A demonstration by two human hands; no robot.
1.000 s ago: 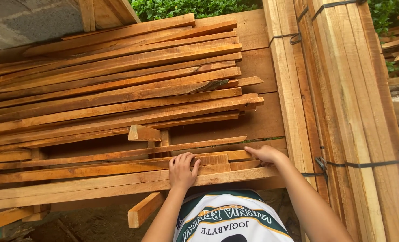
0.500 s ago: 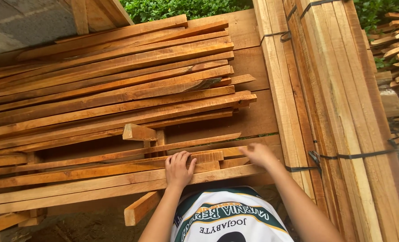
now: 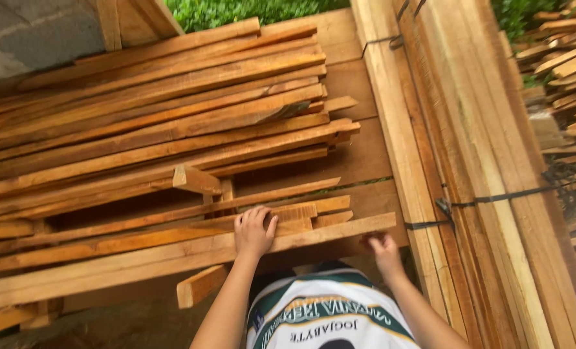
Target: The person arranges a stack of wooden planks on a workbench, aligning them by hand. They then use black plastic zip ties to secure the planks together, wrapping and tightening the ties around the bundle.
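Head view, left hand: I see my left hand (image 3: 254, 231) lying palm down on the front plank (image 3: 171, 258) of the wood stack, fingers (image 3: 262, 216) spread a little and curled over the top of the plank, pressing on it rather than wrapped around it.
Head view, right hand: my right hand (image 3: 385, 249) sits at the right end of the same plank, just under its lower edge; the fingers are bent in and touch the wood, but I cannot tell whether they truly clamp it.
Head view, plank: it is a long, pale orange board running from the lower left up toward the right, at the near edge of the stack, directly in front of my body. Both hands are on it, the left near the middle, the right at the end.
Head view, stack: behind the plank I see a loose pile of thin slats (image 3: 158, 123), most running the same way, with one short block (image 3: 196, 179) standing crosswise on top.
Head view, short piece: a stubby offcut (image 3: 200, 285) sticks out below the plank, just left of my left forearm.
Head view, bundle: to the right stands a tight bundle of lighter boards (image 3: 475, 161), tied with a dark strap (image 3: 495, 197), close beside my right hand.
Head view, surroundings: green plants (image 3: 236, 10) show at the top, and more loose slats (image 3: 572, 71) lie at the far right.
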